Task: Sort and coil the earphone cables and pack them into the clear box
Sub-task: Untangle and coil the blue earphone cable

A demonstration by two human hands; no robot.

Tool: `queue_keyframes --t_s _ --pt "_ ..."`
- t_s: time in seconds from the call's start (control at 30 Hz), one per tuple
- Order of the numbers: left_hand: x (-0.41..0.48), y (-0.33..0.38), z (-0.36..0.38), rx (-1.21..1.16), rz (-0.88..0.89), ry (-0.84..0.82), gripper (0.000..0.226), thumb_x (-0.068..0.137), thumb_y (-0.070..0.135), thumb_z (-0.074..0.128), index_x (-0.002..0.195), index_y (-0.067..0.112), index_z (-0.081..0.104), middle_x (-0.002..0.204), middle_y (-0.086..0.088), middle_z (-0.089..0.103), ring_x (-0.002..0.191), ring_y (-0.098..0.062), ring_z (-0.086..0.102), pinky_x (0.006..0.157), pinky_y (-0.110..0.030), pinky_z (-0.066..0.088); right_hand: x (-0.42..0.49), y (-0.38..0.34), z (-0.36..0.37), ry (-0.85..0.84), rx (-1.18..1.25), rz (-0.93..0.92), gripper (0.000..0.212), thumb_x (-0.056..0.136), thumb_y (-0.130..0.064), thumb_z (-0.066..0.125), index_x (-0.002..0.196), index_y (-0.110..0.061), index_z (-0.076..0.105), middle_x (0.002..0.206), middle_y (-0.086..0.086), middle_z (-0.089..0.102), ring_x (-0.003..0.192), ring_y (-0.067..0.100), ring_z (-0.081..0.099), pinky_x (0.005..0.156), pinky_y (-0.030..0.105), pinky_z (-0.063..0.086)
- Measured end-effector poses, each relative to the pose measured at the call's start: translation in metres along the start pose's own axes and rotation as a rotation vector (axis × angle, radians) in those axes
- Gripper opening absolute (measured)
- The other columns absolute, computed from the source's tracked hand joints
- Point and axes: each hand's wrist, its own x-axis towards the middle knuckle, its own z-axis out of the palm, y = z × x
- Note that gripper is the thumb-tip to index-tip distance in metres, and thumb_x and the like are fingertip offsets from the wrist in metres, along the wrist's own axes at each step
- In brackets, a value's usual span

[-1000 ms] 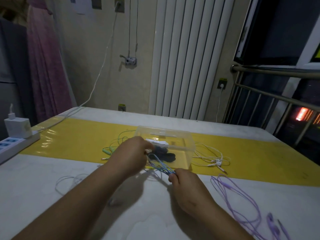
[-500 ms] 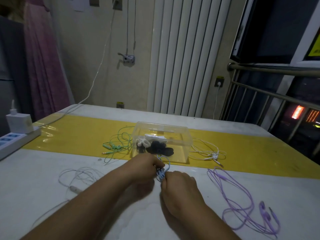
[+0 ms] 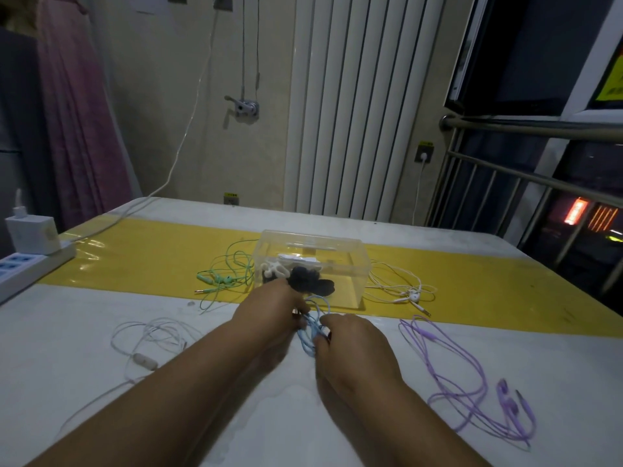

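Head view: you are mid-coil. Your left hand (image 3: pixel 273 308) and right hand (image 3: pixel 350 342) both pinch the blue earphone cable (image 3: pixel 308 335), bunched between them just in front of the clear box (image 3: pixel 347 274); 2 coils, a black coil (image 3: pixel 310 281) and a white coil (image 3: pixel 274 271), already lie inside. Next, I judge, finish the wraps, then lift the bundle over the near wall. The tabletop (image 3: pixel 67 332) gives you room; the purple cable (image 3: pixel 465 375) lies just beside your right forearm, so keep clear of it; the green cable (image 3: pixel 226 278) touches the box's left side.
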Motion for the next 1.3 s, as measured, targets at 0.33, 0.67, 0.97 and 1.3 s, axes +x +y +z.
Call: queue_keyframes --t_s 0.33,0.67,0.97,1.3 --pt "-0.002 0.001 -0.021 0.039 0.079 -0.218 0.041 0.09 0.013 0.058 0.13 0.025 0.06 0.127 -0.006 0.059 0.112 -0.024 0.056 0.074 -0.02 0.036 0.001 0.006 -0.008 0.05 0.089 -0.06 0.026 0.092 -0.029 0.047 0.106 -0.023 0.068 0.107 0.0 0.068 0.101 0.024 0.06 0.073 0.031 0.043" --pt "-0.018 0.001 -0.039 -0.029 -0.04 -0.181 0.05 0.092 0.007 0.052 0.137 0.028 0.051 0.14 0.001 0.053 0.123 -0.017 0.053 0.089 -0.019 0.038 0.0 0.005 -0.016 0.102 0.154 -0.165 0.026 0.087 -0.024 0.057 0.108 -0.024 0.072 0.112 -0.005 0.067 0.109 0.019 0.055 0.094 0.031 0.042" --pt "-0.029 -0.017 -0.053 -0.112 -0.158 -0.076 0.049 0.087 0.0 0.05 0.126 0.026 0.062 0.122 -0.001 0.065 0.104 -0.017 0.061 0.086 -0.025 0.045 0.02 -0.02 -0.028 0.093 0.208 -0.174 0.033 0.091 -0.015 0.049 0.115 -0.025 0.068 0.121 -0.004 0.065 0.112 0.018 0.055 0.092 0.029 0.044" --pt "-0.022 -0.019 -0.023 0.124 -0.286 -0.083 0.019 0.082 0.018 0.064 0.097 0.018 0.075 0.097 -0.003 0.07 0.088 -0.021 0.065 0.075 -0.029 0.052 0.04 0.006 -0.013 -0.284 -0.22 0.181 0.011 0.075 -0.017 0.062 0.085 -0.015 0.063 0.074 0.003 0.055 0.071 0.026 0.056 0.066 0.025 0.043"
